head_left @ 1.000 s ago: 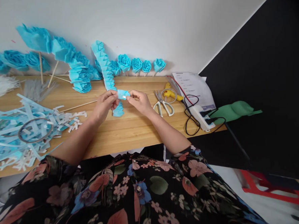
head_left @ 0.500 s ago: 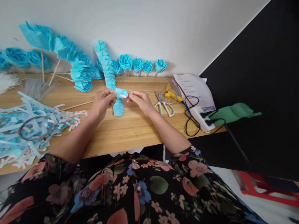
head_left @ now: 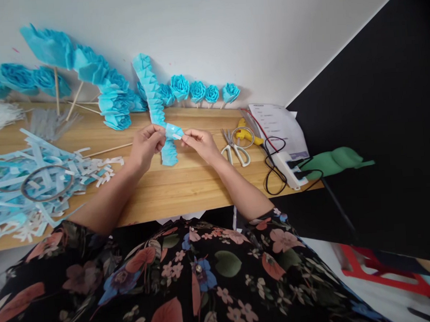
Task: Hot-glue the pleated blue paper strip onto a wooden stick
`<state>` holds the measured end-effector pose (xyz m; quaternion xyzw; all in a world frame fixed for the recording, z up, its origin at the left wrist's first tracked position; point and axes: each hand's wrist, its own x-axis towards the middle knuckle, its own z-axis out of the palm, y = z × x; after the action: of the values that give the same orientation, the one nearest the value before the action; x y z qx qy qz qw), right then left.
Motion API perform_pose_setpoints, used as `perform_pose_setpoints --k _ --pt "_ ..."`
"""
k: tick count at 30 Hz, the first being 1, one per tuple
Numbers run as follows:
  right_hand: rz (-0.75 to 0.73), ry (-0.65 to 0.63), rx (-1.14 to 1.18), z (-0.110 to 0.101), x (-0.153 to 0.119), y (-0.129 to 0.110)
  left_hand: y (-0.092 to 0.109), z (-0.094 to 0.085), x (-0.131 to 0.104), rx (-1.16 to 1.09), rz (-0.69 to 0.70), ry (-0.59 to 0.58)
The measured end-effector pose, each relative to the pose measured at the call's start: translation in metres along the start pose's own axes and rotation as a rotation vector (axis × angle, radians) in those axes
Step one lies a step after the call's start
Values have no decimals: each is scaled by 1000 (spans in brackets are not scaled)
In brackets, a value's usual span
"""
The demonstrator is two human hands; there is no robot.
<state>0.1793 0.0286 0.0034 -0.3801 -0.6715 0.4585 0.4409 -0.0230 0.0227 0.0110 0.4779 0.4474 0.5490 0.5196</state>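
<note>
My left hand [head_left: 148, 141] and right hand [head_left: 201, 143] both pinch the small blue paper [head_left: 173, 130] over the desk [head_left: 191, 186], in front of the long crinkly strip [head_left: 150, 89]; I think I'm folding, so next needs a neat press.

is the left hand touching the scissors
Apart: the head view shows the left hand well clear of the scissors, with the right hand between them.

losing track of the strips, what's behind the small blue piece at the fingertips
The pleated blue strip shows above and below the small blue piece; whatever lies directly behind that piece is covered.
</note>
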Motion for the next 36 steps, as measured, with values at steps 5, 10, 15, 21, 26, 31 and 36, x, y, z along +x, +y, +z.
perform_pose_setpoints --k 5,10,15,21,26,31,36 --pt "12 126 -9 1 2 4 3 2 -7 136 267 115" --pt "11 143 -24 2 2 4 6 8 -22 431 436 31" --pt "-32 93 -48 4 -1 -3 1 8 -21 577 447 -25" --pt "-123 94 -222 7 -6 -9 1 6 -20 622 432 -33" --pt "-239 146 -437 10 -7 -3 0 5 -21 641 416 -22" --pt "-338 160 -594 12 -6 3 -1 7 -20 600 396 -18" --pt "-310 137 -642 13 -6 0 0 10 -21 488 328 -13"
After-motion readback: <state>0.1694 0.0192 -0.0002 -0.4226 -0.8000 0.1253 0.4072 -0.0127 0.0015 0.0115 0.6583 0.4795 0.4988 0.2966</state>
